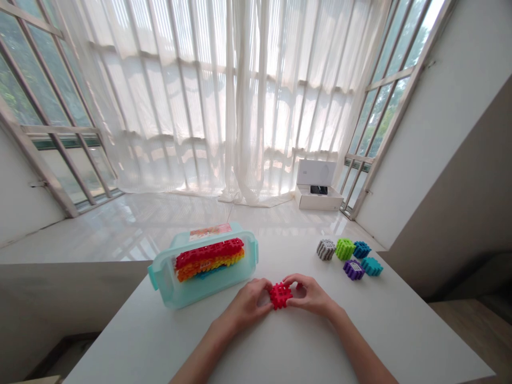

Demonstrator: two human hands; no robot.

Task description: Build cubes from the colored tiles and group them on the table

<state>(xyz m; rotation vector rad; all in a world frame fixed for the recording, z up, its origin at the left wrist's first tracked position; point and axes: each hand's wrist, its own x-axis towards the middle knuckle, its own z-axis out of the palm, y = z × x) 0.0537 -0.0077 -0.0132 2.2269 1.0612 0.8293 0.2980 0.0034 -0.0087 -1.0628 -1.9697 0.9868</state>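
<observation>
Between my two hands, low over the white table (312,341), is a red notched building block (281,295) with square holes in its face. My left hand (253,300) pinches its left edge between thumb and fingers. On the opposite edge, the thumb and fingers of my right hand (310,294) are closed on the same block. To the left lies a pale teal plastic bin (172,290) holding rows of red pieces (210,253), with orange, yellow and blue ones below.
Right of my hands stand a grey block (326,249), a green block (344,248), a blue block (362,249), a purple block (354,270) and a teal stack (372,266). A white box (319,200) with raised lid sits on the sill before sheer curtains (248,106).
</observation>
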